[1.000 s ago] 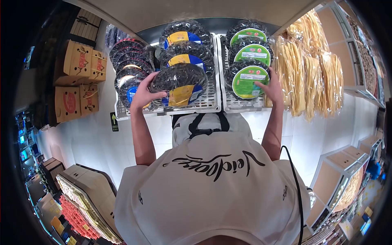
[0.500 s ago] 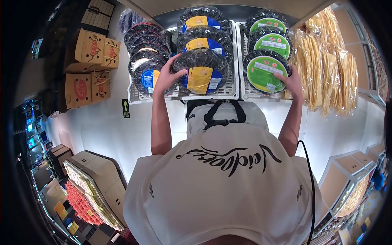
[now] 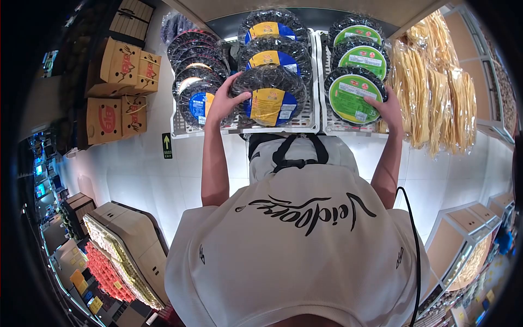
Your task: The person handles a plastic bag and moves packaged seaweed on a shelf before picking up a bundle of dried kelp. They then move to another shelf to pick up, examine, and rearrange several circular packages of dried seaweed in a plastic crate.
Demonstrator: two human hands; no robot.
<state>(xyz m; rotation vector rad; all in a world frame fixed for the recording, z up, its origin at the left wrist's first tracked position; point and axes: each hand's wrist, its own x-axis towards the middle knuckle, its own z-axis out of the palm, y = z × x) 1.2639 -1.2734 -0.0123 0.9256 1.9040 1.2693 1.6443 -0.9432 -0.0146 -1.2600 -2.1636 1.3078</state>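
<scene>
My left hand is closed on the left edge of a round, clear-wrapped pack of what looks like dark dried seaweed, with a yellow-and-blue label. Its thumb lies on the front and the fingers go behind the rim. On the right edge of a similar round pack with a green label, my right hand is closed, thumb across the label. Both packs lean at the front of their rows. Behind them stand more yellow-and-blue packs and more green-label packs.
White plastic crates hold the rows. Left of them is a row of overlapping round packs with a blue-labelled one in front. Bagged long yellowish dried sticks lie at the right. Cardboard boxes are stacked far left.
</scene>
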